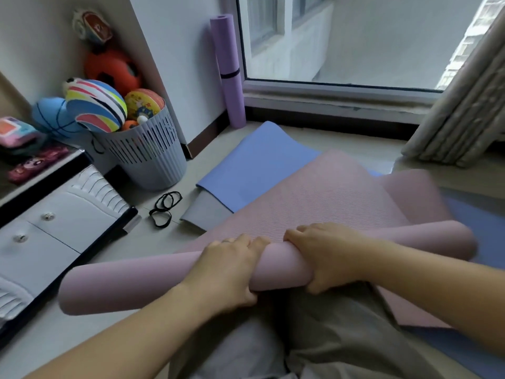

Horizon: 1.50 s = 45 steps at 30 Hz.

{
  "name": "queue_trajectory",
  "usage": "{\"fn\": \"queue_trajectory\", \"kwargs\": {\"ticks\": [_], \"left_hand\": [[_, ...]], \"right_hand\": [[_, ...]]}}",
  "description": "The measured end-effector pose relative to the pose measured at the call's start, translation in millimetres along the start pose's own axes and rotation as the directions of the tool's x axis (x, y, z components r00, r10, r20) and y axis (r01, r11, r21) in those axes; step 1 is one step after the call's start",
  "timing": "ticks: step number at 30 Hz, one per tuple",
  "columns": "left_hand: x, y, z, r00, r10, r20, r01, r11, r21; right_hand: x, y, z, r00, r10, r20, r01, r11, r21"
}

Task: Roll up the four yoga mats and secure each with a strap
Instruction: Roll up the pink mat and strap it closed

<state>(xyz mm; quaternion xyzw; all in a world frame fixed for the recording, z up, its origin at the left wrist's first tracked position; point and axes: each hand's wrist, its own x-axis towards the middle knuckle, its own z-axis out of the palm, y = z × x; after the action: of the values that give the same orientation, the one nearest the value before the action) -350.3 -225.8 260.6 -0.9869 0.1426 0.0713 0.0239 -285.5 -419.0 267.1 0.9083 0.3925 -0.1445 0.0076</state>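
Pink mat roll (153,280) within both hands' grip

No complete word, brand or number is legible.

- Top ball (93,27): shield emblem carrying one mark, possibly the letter "P"; too blurred to confirm.
- Yellow ball (144,103) in the basket (147,160): printed stars and cartoon figures; any lettering is too small to read.
- Pink toy (16,131) on the shelf: coloured panels; characters cannot be resolved.
- Pink case (35,162): cartoon face only.
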Motion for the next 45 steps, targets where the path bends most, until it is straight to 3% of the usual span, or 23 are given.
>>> {"fn": "queue_trajectory", "kwargs": {"ticks": [3,5,10,14,17,20,25,29,31,34,35,38,41,43,45], "left_hand": [[4,-6,-1,0.999,-0.002,0.039,0.005,0.995,-0.096],[5,-6,-1,0.998,0.008,0.055,-0.003,0.996,-0.091],[8,-4,-19,0.996,0.023,-0.084,-0.011,0.991,0.135],[19,-10,-64,0.962,0.002,-0.274,0.038,0.99,0.139],[24,-7,-84,0.952,0.015,-0.306,0.035,0.987,0.158],[14,4,-77,0.978,0.047,-0.203,-0.01,0.983,0.182],[-9,36,-27,0.995,0.092,0.034,-0.097,0.98,0.176],[-1,30,-12,0.992,0.097,0.079,-0.106,0.987,0.117],[5,23,-11,0.988,0.116,0.106,-0.122,0.991,0.055],[16,9,-14,0.973,0.133,0.187,-0.12,0.99,-0.08],[20,4,-15,0.967,0.147,0.209,-0.122,0.984,-0.131],[24,3,-13,0.979,0.124,0.162,-0.108,0.988,-0.109],[21,16,-4,0.996,0.067,0.056,-0.073,0.992,0.103],[22,16,-2,0.998,0.048,0.036,-0.051,0.992,0.116],[26,9,-4,0.998,0.057,0.015,-0.059,0.992,0.107]], "right_hand": [[-11,-12,24,0.972,-0.042,-0.229,-0.007,0.977,-0.211],[-13,-10,35,0.945,-0.069,-0.32,0.005,0.98,-0.196],[-1,-3,-4,0.968,-0.013,-0.249,-0.016,0.993,-0.116],[0,14,-64,0.942,0.003,-0.335,-0.055,0.988,-0.146],[-5,17,-83,0.938,0.023,-0.345,-0.08,0.985,-0.153],[-18,11,-73,0.967,0.011,-0.256,-0.047,0.99,-0.136],[-30,-5,-26,0.999,-0.005,0.054,0.004,1.0,0.003],[-14,5,-14,0.979,-0.006,0.203,-0.03,0.984,0.177],[-11,5,-15,0.977,-0.003,0.213,-0.029,0.988,0.15],[-11,-12,-5,0.999,-0.008,0.036,0.012,0.994,-0.109],[-11,-17,-1,1.0,-0.002,-0.008,0.002,0.994,-0.108],[-1,-16,-2,0.999,0.042,0.024,-0.043,0.997,0.067],[22,5,-15,0.959,0.039,0.28,-0.116,0.957,0.266],[32,7,-19,0.933,0.021,0.36,-0.129,0.952,0.277],[29,3,-19,0.963,0.06,0.261,-0.103,0.983,0.154]]}}
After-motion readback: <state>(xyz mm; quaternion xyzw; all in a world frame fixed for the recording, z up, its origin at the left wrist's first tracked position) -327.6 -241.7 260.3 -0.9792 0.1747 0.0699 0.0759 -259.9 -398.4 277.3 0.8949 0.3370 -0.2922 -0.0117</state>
